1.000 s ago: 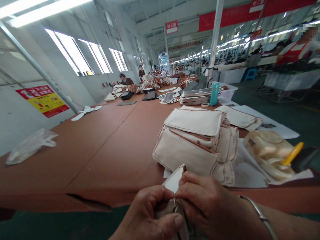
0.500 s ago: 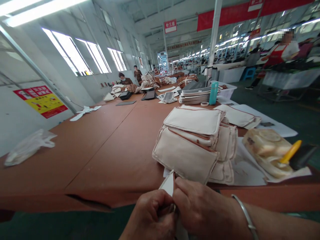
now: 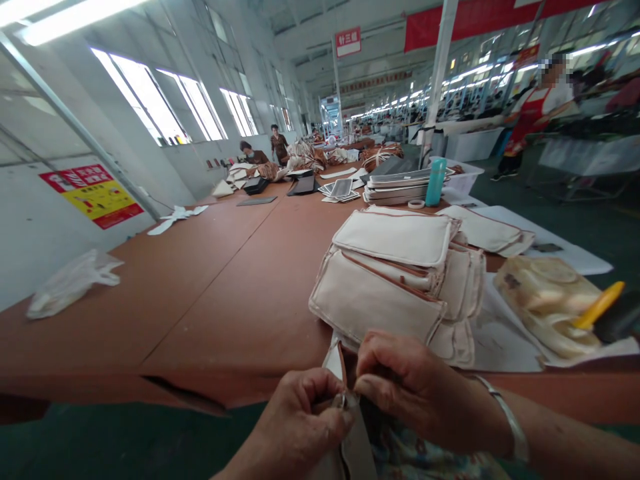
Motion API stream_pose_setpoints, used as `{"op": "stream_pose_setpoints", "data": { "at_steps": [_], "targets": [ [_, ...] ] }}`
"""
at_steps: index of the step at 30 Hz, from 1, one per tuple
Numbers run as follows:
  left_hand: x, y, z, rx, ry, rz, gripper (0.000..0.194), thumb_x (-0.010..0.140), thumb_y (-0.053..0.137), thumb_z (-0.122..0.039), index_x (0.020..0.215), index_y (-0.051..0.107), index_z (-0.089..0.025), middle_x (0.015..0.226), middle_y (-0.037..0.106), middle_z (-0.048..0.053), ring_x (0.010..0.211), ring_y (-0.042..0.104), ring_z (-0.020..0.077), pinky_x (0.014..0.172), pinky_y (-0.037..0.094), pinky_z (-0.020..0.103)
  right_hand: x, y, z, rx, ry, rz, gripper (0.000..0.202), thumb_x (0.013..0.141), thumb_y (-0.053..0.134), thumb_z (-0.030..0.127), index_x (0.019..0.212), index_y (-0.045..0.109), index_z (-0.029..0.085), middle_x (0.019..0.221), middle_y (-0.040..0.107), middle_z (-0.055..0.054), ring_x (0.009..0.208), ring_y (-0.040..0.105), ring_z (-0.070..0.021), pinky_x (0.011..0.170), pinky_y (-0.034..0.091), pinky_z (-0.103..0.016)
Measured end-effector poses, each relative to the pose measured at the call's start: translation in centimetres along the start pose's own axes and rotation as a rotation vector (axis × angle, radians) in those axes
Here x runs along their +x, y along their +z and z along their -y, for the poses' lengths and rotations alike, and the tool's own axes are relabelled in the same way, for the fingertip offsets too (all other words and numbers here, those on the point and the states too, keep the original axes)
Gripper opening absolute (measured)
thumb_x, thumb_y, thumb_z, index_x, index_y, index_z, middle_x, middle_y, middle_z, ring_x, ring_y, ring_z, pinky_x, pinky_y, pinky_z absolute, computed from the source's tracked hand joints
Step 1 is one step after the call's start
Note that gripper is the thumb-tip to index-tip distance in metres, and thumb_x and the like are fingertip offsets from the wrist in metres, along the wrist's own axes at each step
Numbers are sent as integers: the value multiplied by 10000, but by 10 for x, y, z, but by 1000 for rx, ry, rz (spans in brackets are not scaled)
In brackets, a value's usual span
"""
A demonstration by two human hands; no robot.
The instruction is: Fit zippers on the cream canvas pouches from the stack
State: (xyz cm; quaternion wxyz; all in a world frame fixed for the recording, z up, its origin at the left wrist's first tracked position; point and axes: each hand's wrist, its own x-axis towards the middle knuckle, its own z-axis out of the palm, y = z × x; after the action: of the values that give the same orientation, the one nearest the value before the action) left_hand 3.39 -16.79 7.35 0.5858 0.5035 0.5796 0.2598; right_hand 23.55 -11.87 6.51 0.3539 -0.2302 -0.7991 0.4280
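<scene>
At the table's near edge, my left hand (image 3: 313, 417) is closed on a cream leather piece with a brown inner side (image 3: 334, 359). The piece rises past my fingers and also hangs below them. A small shiny metal part (image 3: 343, 400) shows at my left fingertips; its kind is unclear. My right hand (image 3: 415, 393), with a silver bangle on its wrist, is closed in a pinch against the piece's edge. What lies between those fingertips is hidden. Just beyond both hands rests a stack of cream padded leather panels with brown edges (image 3: 377, 297).
On the brown tabletop (image 3: 215, 287) lie a plastic bag (image 3: 75, 283) at left and a cut-open plastic container (image 3: 545, 293) with a yellow-handled tool (image 3: 597, 305) at right. A teal bottle (image 3: 436, 181) stands behind the stack. Co-workers are farther off.
My right hand has lifted slightly and shifted right from the piece, opening a gap between the hands. The metal part now shows. The view has shifted a little; a distant person in red has moved.
</scene>
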Motion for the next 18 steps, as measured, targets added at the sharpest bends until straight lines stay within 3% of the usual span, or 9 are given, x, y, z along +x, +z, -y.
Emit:
{"op": "stream_pose_setpoints", "data": {
  "at_steps": [3, 11, 13, 16, 18],
  "targets": [
    [0, 3, -3, 38, 13, -9, 238, 690, 677, -324, 701, 538, -131, 580, 391, -51, 543, 283, 74, 484, 214, 201, -7, 9, -3, -20, -26, 19, 54, 874, 568, 152, 833, 537, 166, 819, 543, -22, 716, 499, -133, 645, 395, -249],
    [-6, 17, -13, 171, 0, -66, 235, 706, 626, -336, 641, 525, -134, 561, 371, -48, 535, 281, 75, 472, 205, 210, -8, 15, -3, -148, -6, 100, 114, 835, 481, 65, 872, 488, 173, 825, 567, -28, 705, 507, -136, 631, 400, -244],
    [-5, 16, -13, 216, -17, -19, 197, 711, 599, -297, 630, 513, -139, 559, 365, -47, 532, 279, 76, 465, 198, 217, -7, 12, -3, -307, -125, 160, 122, 809, 483, 53, 878, 504, 151, 828, 573, -58, 709, 498, -159, 610, 384, -269],
    [-4, 9, -14, 180, -22, 165, 94, 690, 556, -191, 629, 509, -139, 581, 345, -48, 541, 251, 72, 471, 175, 225, -1, 3, 2, -564, -397, 304, 113, 812, 472, 44, 834, 543, 128, 784, 569, -86, 689, 457, -189, 583, 342, -315],
    [-3, 3, -14, 98, -4, 233, 88, 692, 565, -173, 633, 510, -138, 586, 319, -51, 543, 217, 69, 480, 157, 231, 5, -5, 8, -554, -446, 333, 133, 851, 444, 48, 830, 551, 124, 788, 568, -89, 700, 460, -189, 598, 357, -313]
  ]
}}
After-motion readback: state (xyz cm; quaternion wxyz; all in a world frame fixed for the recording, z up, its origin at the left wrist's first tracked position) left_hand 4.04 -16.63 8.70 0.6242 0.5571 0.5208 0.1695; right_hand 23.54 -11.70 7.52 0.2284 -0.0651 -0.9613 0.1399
